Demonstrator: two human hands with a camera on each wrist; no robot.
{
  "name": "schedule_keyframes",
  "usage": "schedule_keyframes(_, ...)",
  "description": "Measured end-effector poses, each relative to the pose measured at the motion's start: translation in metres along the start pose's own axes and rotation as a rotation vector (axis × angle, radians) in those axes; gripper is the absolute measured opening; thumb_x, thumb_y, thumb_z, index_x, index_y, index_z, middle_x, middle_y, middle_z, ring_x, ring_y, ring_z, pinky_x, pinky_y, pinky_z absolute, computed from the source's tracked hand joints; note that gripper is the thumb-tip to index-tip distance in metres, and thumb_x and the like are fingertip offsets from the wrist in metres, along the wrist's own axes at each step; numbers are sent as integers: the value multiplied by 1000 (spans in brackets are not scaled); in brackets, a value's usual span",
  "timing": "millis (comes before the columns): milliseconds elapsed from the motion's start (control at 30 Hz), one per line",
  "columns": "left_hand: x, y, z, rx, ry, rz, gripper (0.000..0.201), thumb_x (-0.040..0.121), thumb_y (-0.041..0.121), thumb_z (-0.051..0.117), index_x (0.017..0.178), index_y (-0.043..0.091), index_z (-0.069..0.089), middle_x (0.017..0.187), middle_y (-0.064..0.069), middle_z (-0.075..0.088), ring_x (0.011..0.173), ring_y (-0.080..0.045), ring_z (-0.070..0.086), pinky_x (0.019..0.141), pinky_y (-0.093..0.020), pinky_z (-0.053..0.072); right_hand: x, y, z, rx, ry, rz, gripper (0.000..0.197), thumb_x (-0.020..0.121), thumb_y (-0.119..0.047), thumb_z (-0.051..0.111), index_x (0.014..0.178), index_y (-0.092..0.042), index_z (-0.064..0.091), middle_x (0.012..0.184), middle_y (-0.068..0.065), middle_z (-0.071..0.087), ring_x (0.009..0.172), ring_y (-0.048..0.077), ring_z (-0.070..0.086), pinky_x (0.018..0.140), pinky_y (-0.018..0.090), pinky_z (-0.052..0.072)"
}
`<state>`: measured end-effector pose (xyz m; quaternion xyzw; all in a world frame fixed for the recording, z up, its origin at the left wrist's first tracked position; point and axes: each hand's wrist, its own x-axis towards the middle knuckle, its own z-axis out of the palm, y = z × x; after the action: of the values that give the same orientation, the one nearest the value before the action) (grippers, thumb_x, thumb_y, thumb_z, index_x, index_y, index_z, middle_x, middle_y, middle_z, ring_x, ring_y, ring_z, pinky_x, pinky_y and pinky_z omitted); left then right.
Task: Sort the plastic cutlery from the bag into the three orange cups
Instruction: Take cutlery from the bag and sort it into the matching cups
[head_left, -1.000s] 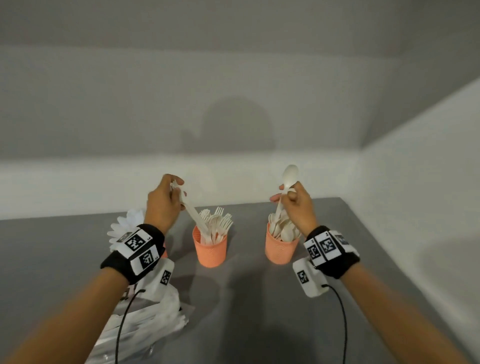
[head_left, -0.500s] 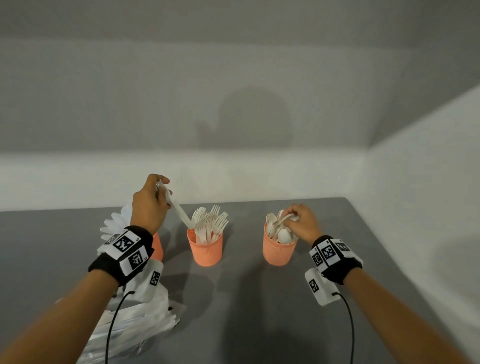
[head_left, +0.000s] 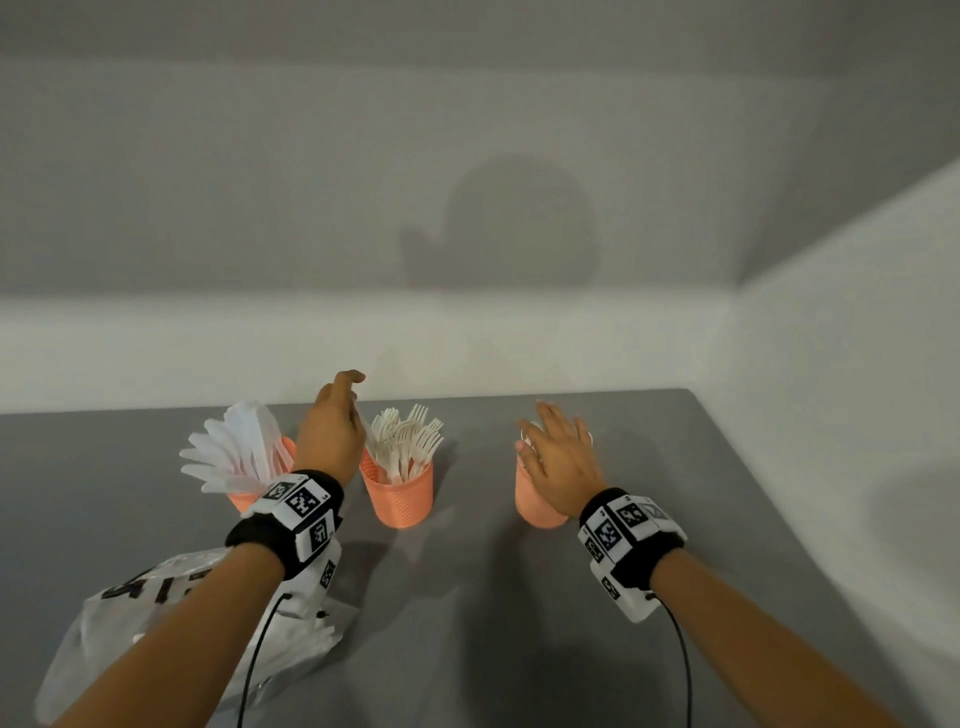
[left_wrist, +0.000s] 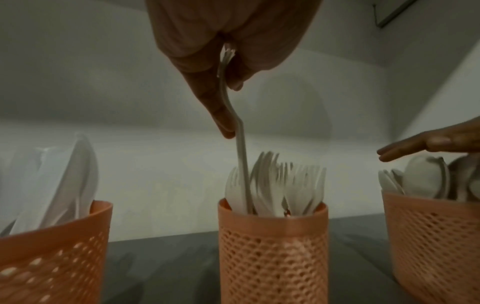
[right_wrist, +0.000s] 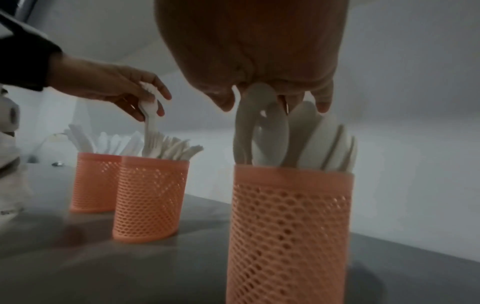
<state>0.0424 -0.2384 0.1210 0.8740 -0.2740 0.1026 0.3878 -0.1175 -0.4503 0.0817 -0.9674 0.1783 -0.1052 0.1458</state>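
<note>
I'm seating a fork (left_wrist: 240, 164) in the middle cup (head_left: 399, 493), among the other forks. My left hand (head_left: 332, 436) pinches its tine end; its long axis stands nearly upright, handle down inside. My right hand (head_left: 558, 457) hovers flat, fingers straight, over the spoon cup (head_left: 535, 499), holding nothing. Next, I judge: let go, then reach for the near-left bag (head_left: 156, 623).

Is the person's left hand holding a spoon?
No, the left hand pinches a fork by its tines, its handle lowered into the middle cup among forks.

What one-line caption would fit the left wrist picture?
Left hand lowers a white plastic fork handle-first into the middle orange mesh cup of forks.
</note>
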Motion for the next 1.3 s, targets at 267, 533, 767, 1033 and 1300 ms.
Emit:
schedule_keyframes(267,-5,-1,18,122,-141,-14,39,93,5,33,131,7,44,113,-20,61,99,-38,59,83,-45,50,16,9,-8,-133,8,60,89,74,-45,-15,142,-18,35,156,8,19,146,24,13,115,49,8)
schedule_keyframes(533,-22,-3,50,309,-353,-75,73,93,55,24,147,7,9,157,-10,11,145,-25,10,117,-47,10,20,10,2,-164,-106,142,49,98,-39,24,142,-20,34,156,14,14,143,27,19,113,52,13)
schedule_keyframes(767,-22,-1,54,425,-494,-19,95,77,71,4,148,7,2,158,-9,2,147,-22,2,119,-42,7,21,3,8,-179,-153,166,64,91,-50,7,146,-24,26,158,12,5,145,28,11,114,52,11)
schedule_keyframes(1033,-24,6,8,314,-455,-4,102,62,79,-1,146,22,-17,158,-2,-10,145,-22,-15,115,-52,-9,19,-48,-3,4,36,129,57,99,-42,24,150,-22,8,158,16,-2,147,28,-3,116,50,-2)
schedule_keyframes(1300,-42,-20,-107,-168,-153,-106,48,94,34,47,135,10,37,127,-15,57,119,-27,53,95,-30,39,0,-196,5,603,28,-353,20,91,-14,52,99,-10,69,90,9,71,81,23,64,78,35,50)
